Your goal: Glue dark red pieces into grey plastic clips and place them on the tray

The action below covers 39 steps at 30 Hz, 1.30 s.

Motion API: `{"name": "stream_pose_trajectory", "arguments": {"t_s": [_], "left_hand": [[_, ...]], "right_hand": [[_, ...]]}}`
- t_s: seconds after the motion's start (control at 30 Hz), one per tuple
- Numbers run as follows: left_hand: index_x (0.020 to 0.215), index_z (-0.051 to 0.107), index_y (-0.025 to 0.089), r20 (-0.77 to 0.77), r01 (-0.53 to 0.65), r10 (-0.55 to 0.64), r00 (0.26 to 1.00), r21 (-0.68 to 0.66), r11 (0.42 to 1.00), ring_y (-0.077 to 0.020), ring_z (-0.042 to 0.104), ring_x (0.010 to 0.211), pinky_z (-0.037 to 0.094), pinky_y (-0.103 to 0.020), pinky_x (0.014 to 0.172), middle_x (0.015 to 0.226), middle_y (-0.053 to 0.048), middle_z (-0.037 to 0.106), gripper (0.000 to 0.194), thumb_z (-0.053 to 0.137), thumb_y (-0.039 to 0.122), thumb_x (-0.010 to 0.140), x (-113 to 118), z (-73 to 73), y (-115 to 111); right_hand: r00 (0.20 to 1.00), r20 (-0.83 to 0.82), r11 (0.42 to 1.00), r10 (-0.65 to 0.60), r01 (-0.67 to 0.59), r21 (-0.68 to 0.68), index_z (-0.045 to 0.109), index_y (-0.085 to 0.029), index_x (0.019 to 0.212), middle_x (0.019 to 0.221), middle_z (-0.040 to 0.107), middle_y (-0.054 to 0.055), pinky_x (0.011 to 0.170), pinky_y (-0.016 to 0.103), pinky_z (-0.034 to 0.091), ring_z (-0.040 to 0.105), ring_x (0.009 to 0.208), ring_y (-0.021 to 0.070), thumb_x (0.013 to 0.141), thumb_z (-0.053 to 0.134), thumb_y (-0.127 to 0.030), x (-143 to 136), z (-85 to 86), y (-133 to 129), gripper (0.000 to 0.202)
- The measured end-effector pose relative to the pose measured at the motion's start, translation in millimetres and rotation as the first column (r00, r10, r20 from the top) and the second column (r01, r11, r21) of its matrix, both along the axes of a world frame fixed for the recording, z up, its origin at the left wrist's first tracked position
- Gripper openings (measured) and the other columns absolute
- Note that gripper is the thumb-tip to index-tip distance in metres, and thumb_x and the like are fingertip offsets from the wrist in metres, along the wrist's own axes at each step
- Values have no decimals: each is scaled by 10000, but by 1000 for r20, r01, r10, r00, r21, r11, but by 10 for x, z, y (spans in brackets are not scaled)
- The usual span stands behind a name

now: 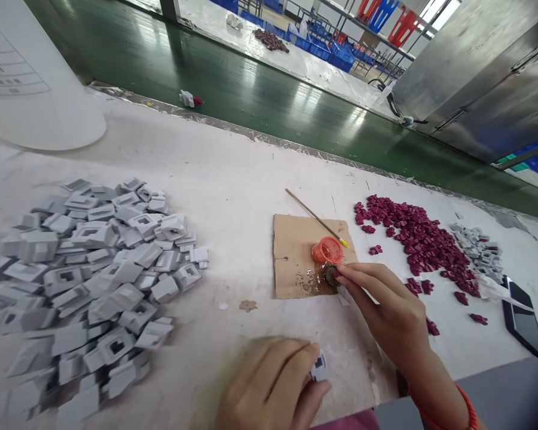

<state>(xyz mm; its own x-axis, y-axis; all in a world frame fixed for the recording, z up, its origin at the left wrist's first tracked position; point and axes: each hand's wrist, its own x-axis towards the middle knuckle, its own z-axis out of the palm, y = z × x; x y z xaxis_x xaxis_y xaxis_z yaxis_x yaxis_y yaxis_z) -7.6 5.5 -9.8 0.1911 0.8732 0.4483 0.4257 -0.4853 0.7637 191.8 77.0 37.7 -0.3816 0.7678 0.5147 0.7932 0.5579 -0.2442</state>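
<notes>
My left hand [271, 382], low in the middle, is closed around a small grey plastic piece [318, 366] with a square opening. Its fingers cover most of the piece. My right hand [385, 298] pinches a small maroon plastic piece [336, 273], mostly hidden by the fingertips, at the edge of a dark round bottle cap [330, 275]. The cap lies on a cardboard sheet [291, 239] spotted with clear wet drops. Just behind it a small red cup [327, 249] is on the same cardboard. A thin stick [314, 214] with a yellow tip rests across the cardboard's far edge.
Grey pieces [107, 257] are heaped at left, below a large white container [40, 89]. Maroon pieces [412, 230] spread at right, beside smaller grey parts [477, 251] and a phone [524, 316]. Beyond runs a green conveyor belt [251, 95] carrying a grey-and-maroon piece [190, 99].
</notes>
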Motion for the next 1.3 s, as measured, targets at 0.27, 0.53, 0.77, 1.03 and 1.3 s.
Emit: {"name": "stream_pose_trajectory", "arguments": {"t_s": [0.27,0.53,0.77,1.03,1.3], "left_hand": [[1022,656,158,-48,23,-23,999,5,1000,-195,591,795,509,-288,754,861,-25,702,217,707,169,811,-12,41,71],[992,629,181,-90,16,-19,996,-30,999,-211,578,721,489,-327,639,791,-21,674,175,689,197,827,0,51,49],[998,628,167,-86,30,-34,996,-45,999,-206,574,741,493,-323,655,796,-31,669,133,626,162,865,-12,62,55],[979,621,184,-100,22,-29,995,-62,998,-194,574,710,486,-318,626,776,-13,660,137,604,116,862,-4,120,48],[1120,581,194,-147,44,-51,988,-51,998,-195,633,776,528,-318,706,866,-22,684,234,612,248,895,-6,156,91]], "right_hand": [[975,-197,994,-102,92,-57,635,-206,1109,1016,641,42,754,274,535,615,895,162,870,632,-24,-66,63,-274,300],[869,-488,992,-79,22,-122,654,-162,976,844,645,37,616,270,524,607,764,165,786,604,30,-390,-73,-736,275],[895,-445,985,-17,-61,-161,641,-145,1015,901,638,56,622,283,542,614,797,171,800,607,38,-370,-135,-761,285],[943,-331,969,24,-104,-226,637,-139,1038,929,638,80,610,295,563,613,823,189,828,628,22,-395,-55,-743,264],[962,-272,940,-21,-74,-333,493,-194,1343,1126,630,103,793,296,574,632,996,214,991,509,-272,-167,-181,-903,361]]}}
